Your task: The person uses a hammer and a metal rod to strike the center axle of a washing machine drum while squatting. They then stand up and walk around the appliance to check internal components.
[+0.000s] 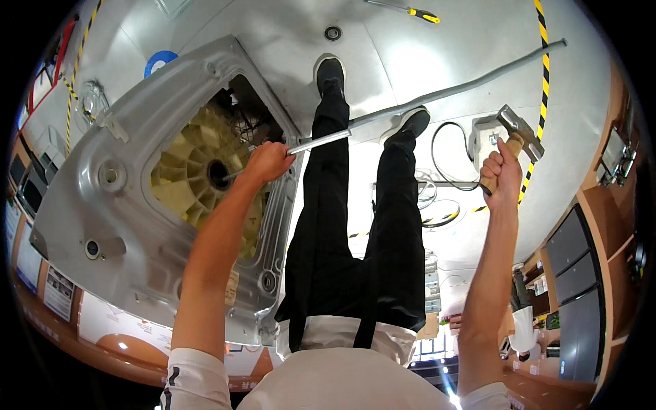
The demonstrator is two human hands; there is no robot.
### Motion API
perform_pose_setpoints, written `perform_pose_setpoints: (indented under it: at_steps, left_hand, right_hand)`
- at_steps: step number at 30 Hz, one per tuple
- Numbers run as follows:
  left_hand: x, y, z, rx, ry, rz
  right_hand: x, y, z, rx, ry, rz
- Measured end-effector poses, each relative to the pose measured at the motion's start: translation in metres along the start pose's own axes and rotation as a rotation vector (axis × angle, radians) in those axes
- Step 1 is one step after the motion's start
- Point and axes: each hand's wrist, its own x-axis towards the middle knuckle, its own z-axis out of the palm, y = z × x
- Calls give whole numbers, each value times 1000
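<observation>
Head view: the left hand (268,161) is wrapped shut around a long metal rod (437,92), gripping near its lower end, where the tip points into the dark centre hole of the cream ribbed drum (195,181) inside the grey washer casing (102,191) lying on its side. The rod looks stiff, smooth, probably slippery, and long enough to swing; it is best held close to the tip as here. The right hand (500,171) is fisted around the wooden handle of a hammer (514,137), raised, head-heavy. The person's legs stand between the two hands.
</observation>
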Motion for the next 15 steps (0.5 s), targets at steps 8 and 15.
perform_pose_setpoints:
  at_steps: [8, 15]
  left_hand:
    - [-3, -1, -8, 70, -68, 7]
    - [-3, 8, -6, 12, 9, 42]
  right_hand:
    - [-62, 118, 95, -317, -366, 375]
    - [-34, 35, 23, -293, -120, 100]
